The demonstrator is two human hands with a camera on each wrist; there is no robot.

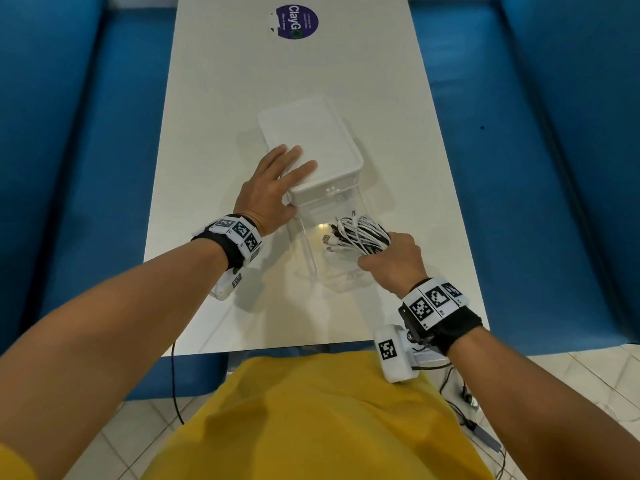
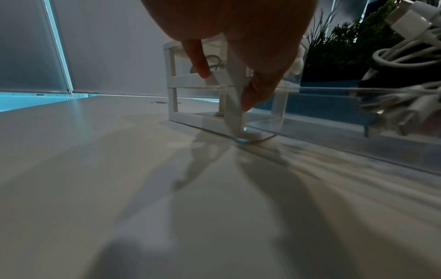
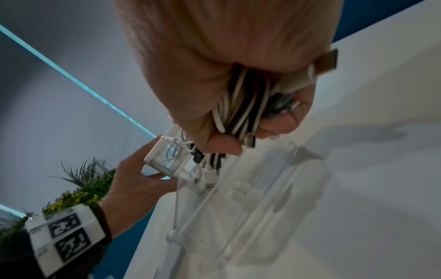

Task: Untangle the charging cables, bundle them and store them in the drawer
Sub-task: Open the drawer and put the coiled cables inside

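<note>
Cables [image 1: 360, 237], bundled, are being lowered into the open clear drawer [image 1: 311, 237] near the tabletop's [image 1: 346, 64] near edge, right hand [image 1: 394, 261] clamped around them. Left hand [image 1: 273, 192], fingers flat, is bracing the drawer unit [image 1: 322, 140]. Advisable: tuck plugs below the rim before release.

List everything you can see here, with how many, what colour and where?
cable bundle: one, white and black cables, over the open drawer, held by the right hand
drawer: one, clear, pulled out toward the person
drawer box: one, white frame, mid table
table: one, white
sticker: one, purple, table's far end
benches: two, blue, either side
plants: green, beyond the table
hands: left hand flat on the box; right hand gripping the bundle
</note>
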